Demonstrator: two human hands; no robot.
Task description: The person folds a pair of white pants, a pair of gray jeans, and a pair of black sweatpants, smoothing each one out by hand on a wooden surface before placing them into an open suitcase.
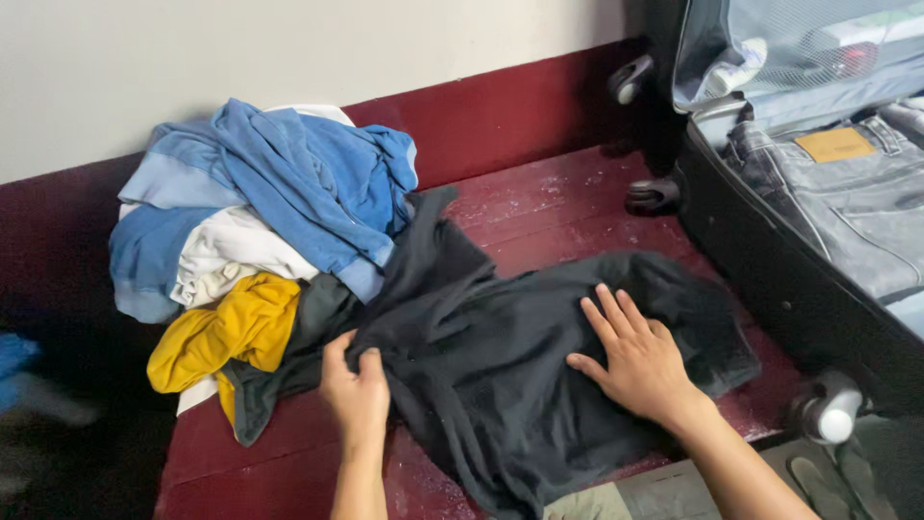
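A dark charcoal garment (520, 356) lay spread and rumpled across a worn, dark red painted wooden floor (568, 207), whose boards showed pale scuffs and flecks. The left hand (354, 390) pinched a fold of the garment at its left part, fingers closed on the cloth. The right hand (635, 361) rested flat on the same garment, fingers spread and released, pressing the fabric down without gripping it. Just beside the garment, to the left, sat a heap of clothes against the wall: a blue sweatshirt (289, 183) on top, a white piece (236, 250) under it, and a mustard-yellow one (226, 332) at the bottom, touching the dark garment's edge. The wall behind had a dark red lower band (500, 111) and a plain cream upper part (241, 58). To the right stood an open black suitcase (780, 279) on wheels, grey jeans (847, 193) packed in its lower half and a mesh pocket (818, 43) in its lid. Sandals (828, 481) lay at the lower right corner.
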